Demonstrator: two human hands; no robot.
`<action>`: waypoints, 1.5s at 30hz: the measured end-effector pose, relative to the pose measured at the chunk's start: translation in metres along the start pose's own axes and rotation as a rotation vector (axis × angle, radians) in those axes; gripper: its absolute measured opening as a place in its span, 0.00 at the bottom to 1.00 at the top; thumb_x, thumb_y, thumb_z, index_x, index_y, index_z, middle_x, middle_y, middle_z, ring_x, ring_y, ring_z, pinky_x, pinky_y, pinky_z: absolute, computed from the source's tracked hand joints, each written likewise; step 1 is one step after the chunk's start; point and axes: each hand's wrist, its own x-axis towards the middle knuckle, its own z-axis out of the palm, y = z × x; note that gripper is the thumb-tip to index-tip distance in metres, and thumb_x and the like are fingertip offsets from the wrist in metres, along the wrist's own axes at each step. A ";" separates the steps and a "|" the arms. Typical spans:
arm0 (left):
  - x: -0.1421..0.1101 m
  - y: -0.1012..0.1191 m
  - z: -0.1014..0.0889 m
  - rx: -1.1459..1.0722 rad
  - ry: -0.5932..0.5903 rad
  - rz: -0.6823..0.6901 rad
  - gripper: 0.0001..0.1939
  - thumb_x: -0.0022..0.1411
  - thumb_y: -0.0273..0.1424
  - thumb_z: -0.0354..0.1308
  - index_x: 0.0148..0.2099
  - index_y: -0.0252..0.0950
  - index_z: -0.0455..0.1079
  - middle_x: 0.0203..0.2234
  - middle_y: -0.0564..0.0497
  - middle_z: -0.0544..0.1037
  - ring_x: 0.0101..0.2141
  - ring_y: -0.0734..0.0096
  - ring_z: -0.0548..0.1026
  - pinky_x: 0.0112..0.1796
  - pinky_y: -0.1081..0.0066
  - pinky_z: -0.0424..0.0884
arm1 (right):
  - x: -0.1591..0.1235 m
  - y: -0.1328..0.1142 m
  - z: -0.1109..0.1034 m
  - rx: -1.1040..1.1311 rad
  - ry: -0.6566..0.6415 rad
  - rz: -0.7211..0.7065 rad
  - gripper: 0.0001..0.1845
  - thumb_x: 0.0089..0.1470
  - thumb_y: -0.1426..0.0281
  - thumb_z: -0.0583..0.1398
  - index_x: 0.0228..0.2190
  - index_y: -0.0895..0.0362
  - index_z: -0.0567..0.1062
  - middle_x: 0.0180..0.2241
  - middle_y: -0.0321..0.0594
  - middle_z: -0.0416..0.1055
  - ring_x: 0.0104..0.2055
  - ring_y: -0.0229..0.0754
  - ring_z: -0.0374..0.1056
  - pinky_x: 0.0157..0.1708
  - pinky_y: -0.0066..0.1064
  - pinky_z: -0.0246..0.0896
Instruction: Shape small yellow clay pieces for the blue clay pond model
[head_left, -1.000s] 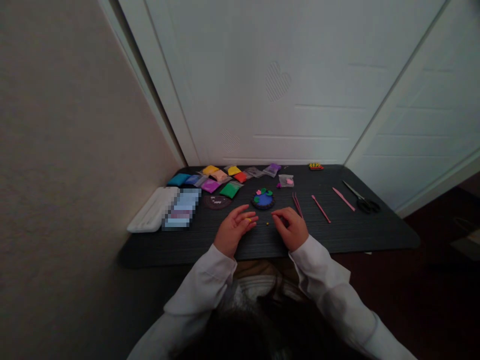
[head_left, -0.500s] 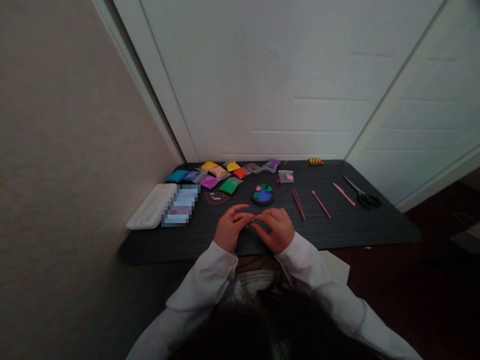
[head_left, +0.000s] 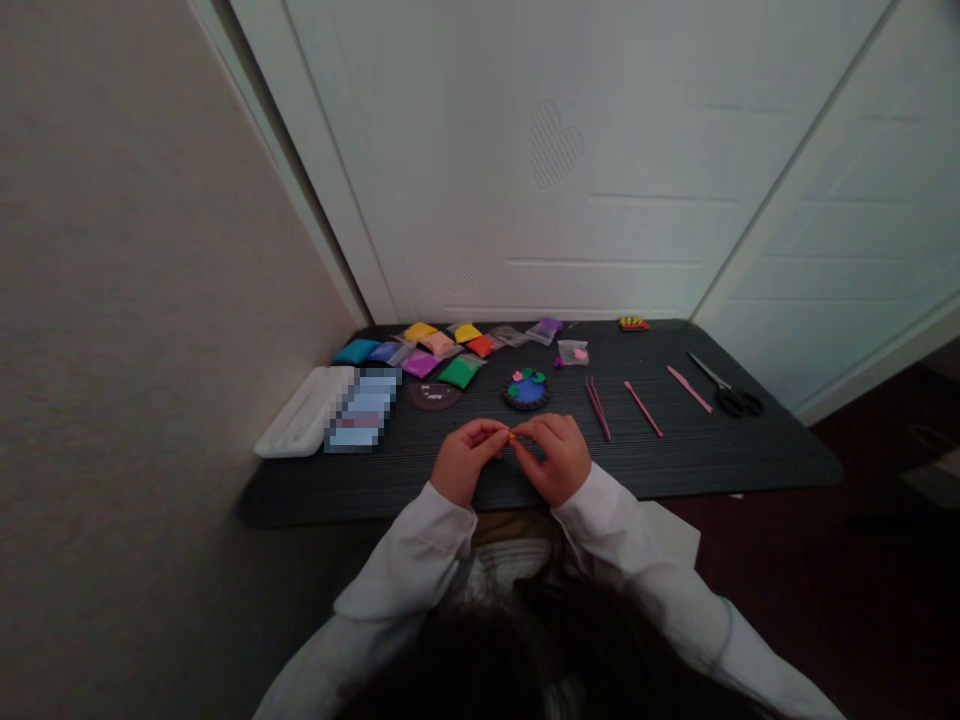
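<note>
Between my two hands is a tiny yellow-orange piece of clay (head_left: 512, 436), pinched at the fingertips. My left hand (head_left: 459, 464) grips it from the left with thumb and fingers closed. From the right, my right hand (head_left: 556, 460) has its thumb and index finger closed at the same piece. Just beyond my fingers lies a round clay pond (head_left: 529, 391), blue inside with a dark brown rim, green leaves and a small pink flower on it. Pink tweezers (head_left: 598, 408) lie to the right of my right hand.
Bags of coloured clay, including a green one (head_left: 459, 371), lie at the back left. A white tray (head_left: 289, 430) and a blurred-out sheet (head_left: 365, 410) are at the left. A pink stick tool (head_left: 643, 408), a pink knife (head_left: 689, 388) and scissors (head_left: 739, 400) lie at the right.
My left fingers have curled in closer around the little clay piece, where the index finger was stretched out before. More of the yellow-orange piece shows now.
</note>
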 end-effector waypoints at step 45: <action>0.001 0.000 0.001 -0.162 0.080 -0.073 0.11 0.57 0.31 0.50 0.41 0.31 0.64 0.32 0.50 0.71 0.30 0.74 0.70 0.30 0.68 0.69 | 0.000 0.006 0.005 0.209 -0.111 0.076 0.12 0.53 0.65 0.52 0.37 0.59 0.68 0.37 0.39 0.67 0.37 0.37 0.65 0.38 0.36 0.61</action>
